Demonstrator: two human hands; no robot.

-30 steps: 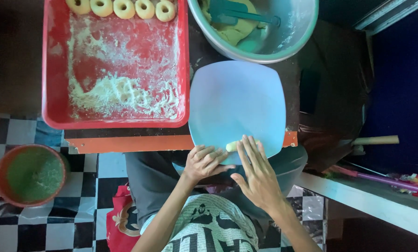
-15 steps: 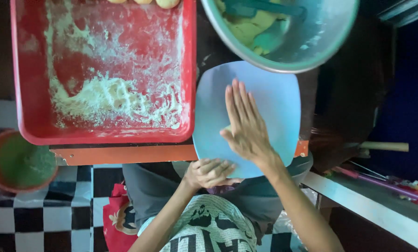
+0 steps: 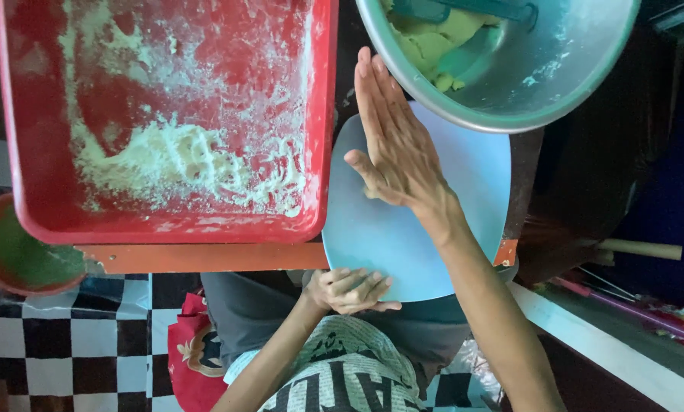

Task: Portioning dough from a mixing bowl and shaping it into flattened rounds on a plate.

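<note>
My right hand point(image 3: 395, 145) lies flat, palm down, on a light blue round board point(image 3: 471, 183), with the fingers stretched together towards the far rim. Whatever is under the palm is hidden. My left hand point(image 3: 349, 290) sits at the board's near edge with curled fingers, holding that edge. Just beyond my right fingertips stands a large metal bowl point(image 3: 563, 84) with yellow-green dough point(image 3: 433, 42) and a teal utensil point(image 3: 471, 9) inside.
A red tray point(image 3: 204, 229) dusted with pale flour point(image 3: 181, 164) fills the left side, on an orange table edge point(image 3: 204, 258). A brown bowl with green contents point(image 3: 21, 255) stands on the checkered floor point(image 3: 52, 343). A wooden stick point(image 3: 639, 248) lies at the right.
My right hand has slid forward across the blue board from its near edge to near the metal bowl. The small dough piece seen earlier is out of sight. My left hand stayed at the near edge.
</note>
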